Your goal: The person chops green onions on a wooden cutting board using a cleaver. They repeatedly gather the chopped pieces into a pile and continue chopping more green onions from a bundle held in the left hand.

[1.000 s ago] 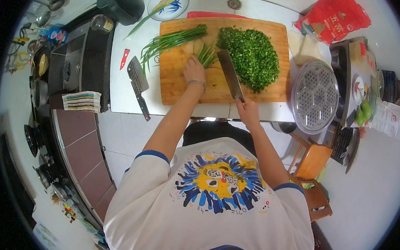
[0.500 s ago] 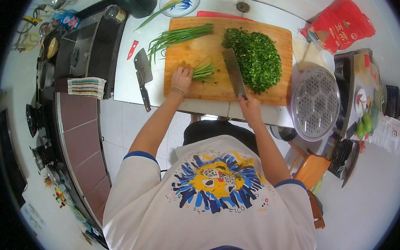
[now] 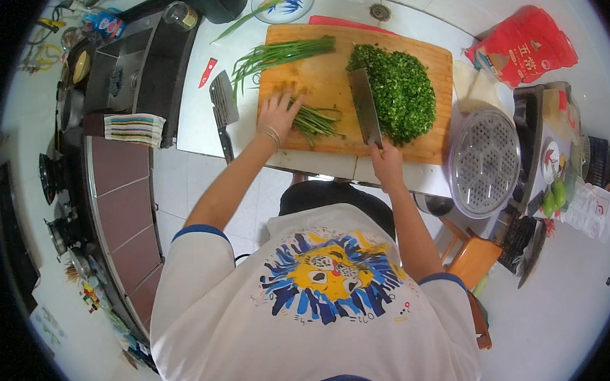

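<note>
My right hand (image 3: 387,163) grips the handle of a cleaver (image 3: 366,108), its blade resting along the left side of a heap of finely chopped greens (image 3: 408,96). At the near left of the wooden cutting board (image 3: 337,83), my left hand (image 3: 278,114) has its fingers spread. They touch the left end of a small bunch of cut chives (image 3: 315,121), now fanned out loosely on the board. A longer bunch of whole chives (image 3: 287,52) lies at the far left, overhanging the board's edge.
Left of the board lie a second knife (image 3: 223,105) with holes in its blade and a red-and-white piece (image 3: 208,72). A plate (image 3: 283,4) with a long scallion stands behind. At right are a strainer basket (image 3: 485,161) and a red bag (image 3: 526,47). A sink (image 3: 119,73) is at left.
My left hand has gone from closed on the short chives to spread beside them, and the chives have fanned out to the right. The cleaver stays beside the chopped heap.
</note>
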`<state>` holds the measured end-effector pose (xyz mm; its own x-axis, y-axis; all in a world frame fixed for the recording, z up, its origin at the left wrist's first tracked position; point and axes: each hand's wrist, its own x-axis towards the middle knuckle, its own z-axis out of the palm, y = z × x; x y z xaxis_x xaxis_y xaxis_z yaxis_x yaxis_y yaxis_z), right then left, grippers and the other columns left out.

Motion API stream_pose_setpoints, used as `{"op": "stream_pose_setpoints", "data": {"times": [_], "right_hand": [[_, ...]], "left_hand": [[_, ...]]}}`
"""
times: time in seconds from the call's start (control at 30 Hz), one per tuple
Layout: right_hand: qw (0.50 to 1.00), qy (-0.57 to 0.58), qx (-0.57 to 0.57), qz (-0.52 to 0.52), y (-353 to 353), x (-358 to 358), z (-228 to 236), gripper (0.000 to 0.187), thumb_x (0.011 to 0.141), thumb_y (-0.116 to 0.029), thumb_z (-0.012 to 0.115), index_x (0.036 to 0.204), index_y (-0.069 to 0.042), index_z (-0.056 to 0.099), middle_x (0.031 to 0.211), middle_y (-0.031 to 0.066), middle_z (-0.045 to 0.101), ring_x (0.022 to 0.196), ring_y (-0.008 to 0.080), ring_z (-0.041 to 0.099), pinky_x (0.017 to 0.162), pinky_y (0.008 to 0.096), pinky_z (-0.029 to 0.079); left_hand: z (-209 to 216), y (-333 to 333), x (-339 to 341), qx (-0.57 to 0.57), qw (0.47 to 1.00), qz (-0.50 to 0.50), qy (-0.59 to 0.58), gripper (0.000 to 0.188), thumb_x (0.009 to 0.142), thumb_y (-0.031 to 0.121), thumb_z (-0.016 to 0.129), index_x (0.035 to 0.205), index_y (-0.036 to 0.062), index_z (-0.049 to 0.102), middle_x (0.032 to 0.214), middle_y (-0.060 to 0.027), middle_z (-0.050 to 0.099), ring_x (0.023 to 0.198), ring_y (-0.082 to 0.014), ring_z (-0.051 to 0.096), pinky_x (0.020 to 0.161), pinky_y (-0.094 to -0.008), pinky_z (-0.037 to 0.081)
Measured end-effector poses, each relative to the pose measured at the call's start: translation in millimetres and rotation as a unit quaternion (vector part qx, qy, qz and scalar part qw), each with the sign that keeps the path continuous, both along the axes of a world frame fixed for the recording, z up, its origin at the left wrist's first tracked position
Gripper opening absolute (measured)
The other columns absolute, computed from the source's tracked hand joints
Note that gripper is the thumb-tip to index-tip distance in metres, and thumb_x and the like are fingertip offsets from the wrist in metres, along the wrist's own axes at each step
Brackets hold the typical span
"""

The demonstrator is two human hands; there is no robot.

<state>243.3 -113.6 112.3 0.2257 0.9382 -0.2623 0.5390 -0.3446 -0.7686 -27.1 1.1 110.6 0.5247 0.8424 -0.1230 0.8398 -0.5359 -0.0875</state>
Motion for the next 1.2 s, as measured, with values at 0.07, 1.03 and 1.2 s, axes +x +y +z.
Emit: {"op": "stream_pose_setpoints", "data": {"times": [0.07, 1.03, 1.2], "right_hand": [[1.000, 0.013, -0.004, -0.003, 1.7, -0.5, -5.2, 0.024, 0.087, -0.022, 0.056, 0.084, 0.001, 0.063, 0.053, 0.0155, 0.053, 0.044, 0.0260, 0.052, 0.045, 0.0380, 0.038], [0.997, 0.036, -0.026, -0.062, 1.1, -6.5, -12.4, 0.025, 0.087, -0.024, 0.058, 0.086, -0.001, 0.064, 0.051, 0.0168, 0.051, 0.043, 0.0273, 0.049, 0.045, 0.0399, 0.038], [0.995, 0.017, -0.046, -0.087, 0.6, -23.6, -22.1, 0.027, 0.087, -0.025, 0.057, 0.082, 0.001, 0.062, 0.053, 0.0183, 0.052, 0.046, 0.0296, 0.051, 0.047, 0.0407, 0.038]], "left_hand": [[22.5, -9.3, 10.8, -0.140, 0.968, 0.207, -0.027, 0.082, 0.072, 0.021, 0.071, 0.141, 0.0074, 0.027, 0.125, -0.0190, 0.049, 0.114, -0.0311, 0.046, 0.095, -0.0415, 0.038], [-50.4, 45.9, 51.2, -0.169, 0.985, 0.014, 0.015, 0.076, 0.086, 0.007, 0.050, 0.145, 0.0057, 0.003, 0.134, -0.0197, 0.037, 0.114, -0.0349, 0.046, 0.091, -0.0427, 0.044], [-65.5, 50.2, 39.4, -0.172, 0.970, -0.171, -0.005, 0.080, 0.085, 0.008, 0.053, 0.147, 0.0181, 0.003, 0.138, -0.0162, 0.036, 0.117, -0.0348, 0.044, 0.095, -0.0433, 0.041]]}}
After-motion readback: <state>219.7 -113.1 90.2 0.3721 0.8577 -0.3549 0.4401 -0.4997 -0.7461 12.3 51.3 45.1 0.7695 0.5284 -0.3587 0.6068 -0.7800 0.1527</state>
